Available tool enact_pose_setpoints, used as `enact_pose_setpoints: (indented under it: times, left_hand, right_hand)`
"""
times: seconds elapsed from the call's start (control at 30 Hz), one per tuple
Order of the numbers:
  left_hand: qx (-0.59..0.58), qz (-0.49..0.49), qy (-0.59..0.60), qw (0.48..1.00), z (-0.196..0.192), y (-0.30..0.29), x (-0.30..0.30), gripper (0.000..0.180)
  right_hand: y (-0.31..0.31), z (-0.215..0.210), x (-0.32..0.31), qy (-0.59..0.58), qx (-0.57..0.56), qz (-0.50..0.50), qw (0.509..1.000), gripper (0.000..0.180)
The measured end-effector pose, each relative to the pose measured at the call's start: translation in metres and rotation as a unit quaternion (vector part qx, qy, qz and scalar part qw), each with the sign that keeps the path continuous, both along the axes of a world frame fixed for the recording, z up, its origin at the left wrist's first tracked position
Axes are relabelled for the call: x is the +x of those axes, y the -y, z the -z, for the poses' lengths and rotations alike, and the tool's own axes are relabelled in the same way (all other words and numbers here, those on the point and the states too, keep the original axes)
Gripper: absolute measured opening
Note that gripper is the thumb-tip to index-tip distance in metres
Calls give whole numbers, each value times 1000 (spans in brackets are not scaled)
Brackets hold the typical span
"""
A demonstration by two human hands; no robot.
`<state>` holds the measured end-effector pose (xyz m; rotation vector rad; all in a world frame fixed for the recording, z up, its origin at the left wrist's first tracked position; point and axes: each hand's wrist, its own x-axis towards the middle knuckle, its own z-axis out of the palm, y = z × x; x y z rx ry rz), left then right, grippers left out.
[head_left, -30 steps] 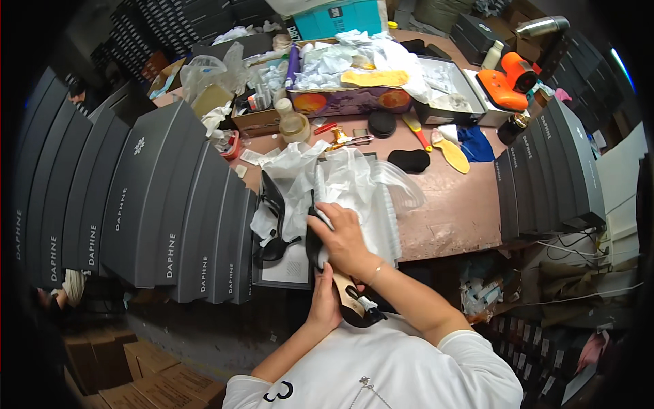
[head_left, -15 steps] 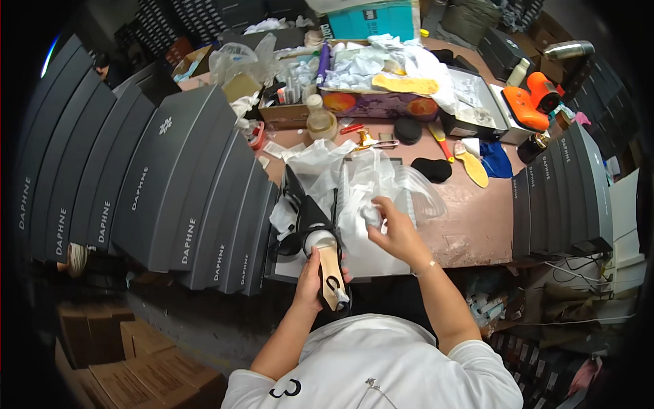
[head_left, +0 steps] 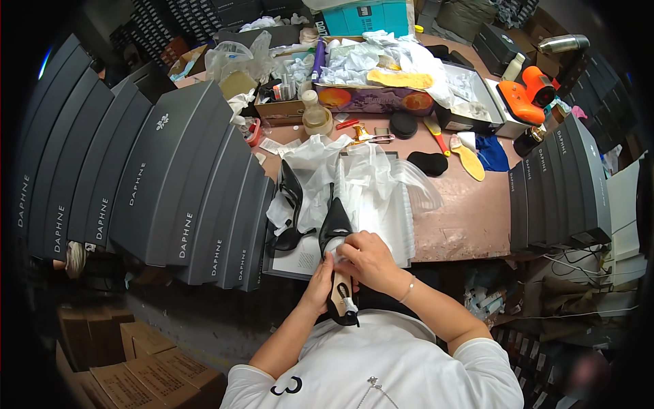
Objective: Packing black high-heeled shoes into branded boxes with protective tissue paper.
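Observation:
My left hand (head_left: 316, 289) is closed around the side of a black pointed-toe shoe (head_left: 335, 223), its toe pointing away from me. The beige insole shows, and a strap end wrapped in white lies near the heel. My right hand (head_left: 370, 259) is closed at the shoe's opening, its fingertips pinching a white paper wad (head_left: 333, 246) there, partly hidden by the fingers. Beyond, a matching black shoe (head_left: 291, 185) lies on its side on the left of an open shoebox (head_left: 289, 266). White tissue paper (head_left: 371, 187) spreads across that box.
Dark grey shoeboxes (head_left: 170, 170) are stacked at left, with another stack (head_left: 562, 184) at right. Farther back are a purple patterned carton (head_left: 375, 100) of crumpled paper, a glue bottle (head_left: 315, 116), a black round tin (head_left: 403, 125), yellow insoles (head_left: 469, 162) and an orange device (head_left: 523, 102).
My right hand has brought the paper wad from above the tissue left and nearer to the shoe's opening. The held shoe has shifted slightly right and toward me.

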<state>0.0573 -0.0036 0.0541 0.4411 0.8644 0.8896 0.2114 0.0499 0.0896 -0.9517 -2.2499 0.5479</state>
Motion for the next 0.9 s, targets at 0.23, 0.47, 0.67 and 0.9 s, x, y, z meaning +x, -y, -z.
enact_pose_setpoints:
  times: [0.23,0.47,0.67,0.9]
  left_hand:
    - [-28,110,71,991,-15,-4,4,77]
    - [37,-20,-20,999,-15,-16,20,51]
    - [310,17,-728,611,15,-50,-109,48]
    - [248,-49,-509,823,5,-59,-91,35]
  right_hand:
    - [-16,-15,12,-152,-146,69,975,81]
    - [-52,-19,25,-62,-31,69,995,71]
    - [-95,59,40,80,-85,138,984,67]
    - [-58,34,66,143,-196,58,968,51]
